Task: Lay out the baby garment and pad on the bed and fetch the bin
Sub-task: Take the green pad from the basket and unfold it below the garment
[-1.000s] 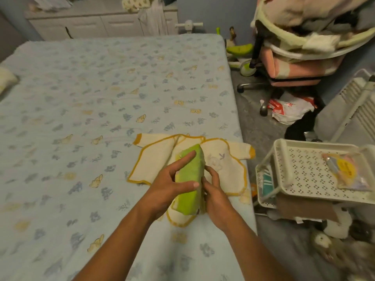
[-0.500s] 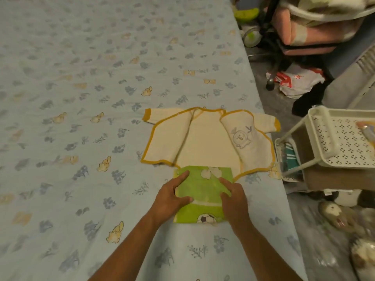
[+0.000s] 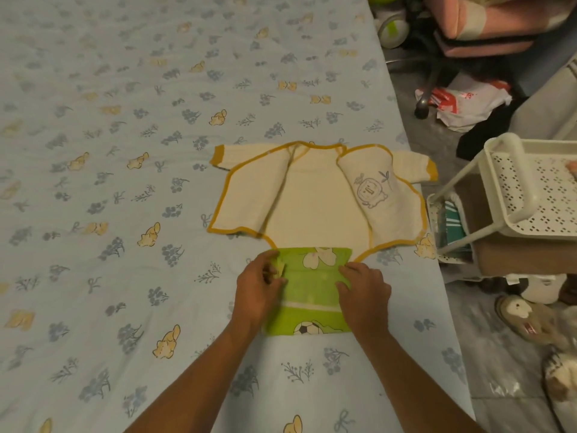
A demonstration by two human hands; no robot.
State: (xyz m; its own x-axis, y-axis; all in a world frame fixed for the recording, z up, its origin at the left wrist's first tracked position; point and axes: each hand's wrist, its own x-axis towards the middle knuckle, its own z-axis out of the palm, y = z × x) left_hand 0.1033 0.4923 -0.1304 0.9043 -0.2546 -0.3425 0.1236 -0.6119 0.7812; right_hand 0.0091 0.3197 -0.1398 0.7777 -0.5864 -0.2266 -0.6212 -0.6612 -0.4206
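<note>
A cream baby garment [image 3: 315, 198] with mustard trim lies opened flat on the blue patterned bed [image 3: 125, 151], near its right edge. A folded green pad [image 3: 309, 292] with a football print lies at the garment's lower hem, overlapping it. My left hand [image 3: 259, 289] pinches the pad's upper left corner, which is lifted a little. My right hand [image 3: 363, 292] grips the pad's right edge, fingers curled over it. No bin is clearly in view.
A white perforated trolley tray [image 3: 530, 195] stands right beside the bed. On the floor lie a plastic bag [image 3: 462, 101] and plush slippers [image 3: 530, 320]. A pink chair [image 3: 487, 29] on castors stands at the back right.
The pad went from upright between my hands to flat on the garment's hem. My fingers have now closed on its left corner and right edge. The view tilted down.
</note>
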